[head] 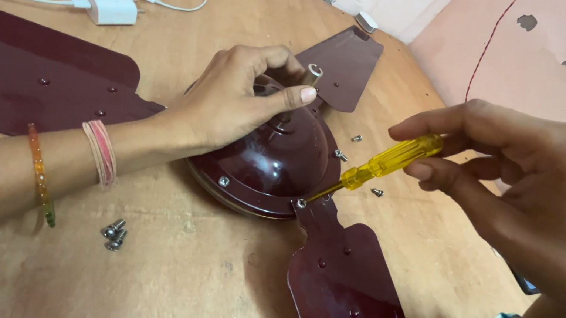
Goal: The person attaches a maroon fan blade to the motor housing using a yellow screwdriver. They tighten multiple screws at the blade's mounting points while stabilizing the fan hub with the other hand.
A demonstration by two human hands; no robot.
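The right hand [519, 179] has its grip pinched around a yellow-handled screwdriver [379, 164], whose tip meets a screw [301, 203] at the rim of the maroon fan motor housing [267, 164], where the near blade [352, 296] joins. The left hand [239, 100] has its grip closed over the housing's top, thumb against the metal shaft [312, 75]. Beyond the tool, loose screws [376, 192] lie on the wooden surface [190, 280]; more screws [113, 234] lie below the left wrist. A white charger [108, 3] sits far behind.

Yellow screwdriver [381, 164] tilted; tip on maroon fan hub [271, 161]
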